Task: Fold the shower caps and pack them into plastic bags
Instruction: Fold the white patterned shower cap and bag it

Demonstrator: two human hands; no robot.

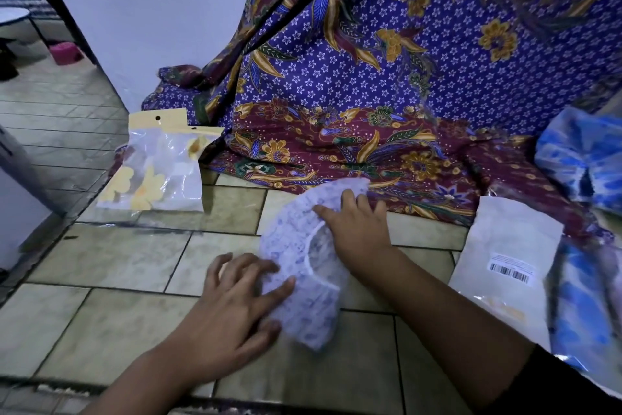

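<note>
Head view, low centre: left hand [235,297] spread flat, pressing the cap [296,307] onto the floor [117,263], right hand [356,233] just above, fingers straight on its upper half. Folding step, I'd say, the cap halved into a crescent. Next calls for another fold, then the empty bag [505,246] at right; a packed bag [158,169] lies mid-left, batik cloth [404,95] behind.

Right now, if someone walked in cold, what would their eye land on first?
The big purple batik cloth with gold flowers and a maroon border, draped across the back, dominates the scene. In the centre, a white crinkled shower cap with blue print lies on the beige floor tiles. At the left sits a clear plastic bag holding a yellow-flowered cap.
</note>
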